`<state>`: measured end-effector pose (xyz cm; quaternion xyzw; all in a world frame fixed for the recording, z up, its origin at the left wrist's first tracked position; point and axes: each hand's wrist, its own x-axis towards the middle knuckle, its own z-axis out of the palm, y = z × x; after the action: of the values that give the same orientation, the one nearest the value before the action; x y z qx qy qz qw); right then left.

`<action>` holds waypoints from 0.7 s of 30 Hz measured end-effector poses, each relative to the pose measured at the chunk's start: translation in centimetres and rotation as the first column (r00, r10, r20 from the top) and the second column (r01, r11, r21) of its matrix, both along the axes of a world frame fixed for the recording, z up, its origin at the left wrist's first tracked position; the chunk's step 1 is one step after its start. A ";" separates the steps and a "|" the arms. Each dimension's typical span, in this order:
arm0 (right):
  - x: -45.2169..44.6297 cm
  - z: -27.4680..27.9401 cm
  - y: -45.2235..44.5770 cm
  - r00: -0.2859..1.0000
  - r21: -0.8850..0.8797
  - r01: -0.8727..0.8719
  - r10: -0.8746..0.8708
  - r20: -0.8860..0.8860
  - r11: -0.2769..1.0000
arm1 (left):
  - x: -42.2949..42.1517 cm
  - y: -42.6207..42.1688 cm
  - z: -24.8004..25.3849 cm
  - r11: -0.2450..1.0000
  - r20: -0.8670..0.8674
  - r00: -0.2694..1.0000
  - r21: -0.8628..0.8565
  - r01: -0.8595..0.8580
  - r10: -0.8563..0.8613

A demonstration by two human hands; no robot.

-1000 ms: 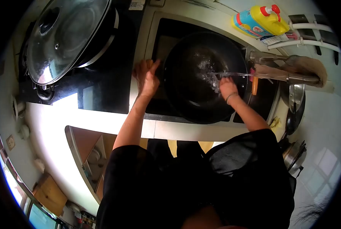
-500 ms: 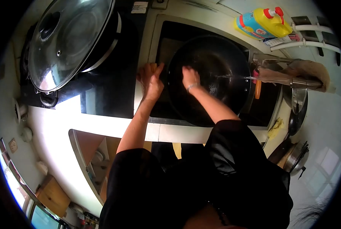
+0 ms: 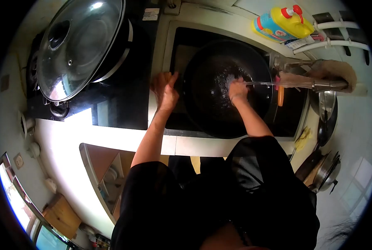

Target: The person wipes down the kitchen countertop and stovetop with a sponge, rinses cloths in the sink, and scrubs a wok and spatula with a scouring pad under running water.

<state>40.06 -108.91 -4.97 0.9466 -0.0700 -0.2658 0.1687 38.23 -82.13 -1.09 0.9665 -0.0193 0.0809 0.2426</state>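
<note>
A large black wok [image 3: 206, 112] sits in the sink, its inside wet. Just left of its rim, my left hand [image 3: 166, 92] is closed around what looks like the wok's brownish handle, mostly covered by the fingers. My right hand [image 3: 238, 88] is inside the wok, curled with the fingers pressed together; whatever it may hold is hidden. From the tap [image 3: 315, 83] on the right, a thin stream of water [image 3: 259, 83] runs onto this hand and splashes into the wok.
A large pot with a glass lid [image 3: 79, 46] stands on the black stove [image 3: 129, 102] at left. A yellow detergent bottle [image 3: 284, 25] is behind the sink [image 3: 171, 39]. Pans [image 3: 327, 112] and a steel pot [image 3: 328, 173] are at the right wall.
My right hand has moved right across the wok, into the water stream, and water now splashes around it. My left hand keeps its grip at the wok's left side.
</note>
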 end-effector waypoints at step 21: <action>-3.0 1.5 11.4 0.890 0.578 -0.450 0.294 0.348 0.681 | 0.3 0.2 -0.3 0.998 0.039 0.998 -0.028 0.048 -0.047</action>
<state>37.11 -97.51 -3.47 0.9636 0.2018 -0.1234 -0.1250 38.55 -81.92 -1.37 0.9605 -0.0458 0.0941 0.2580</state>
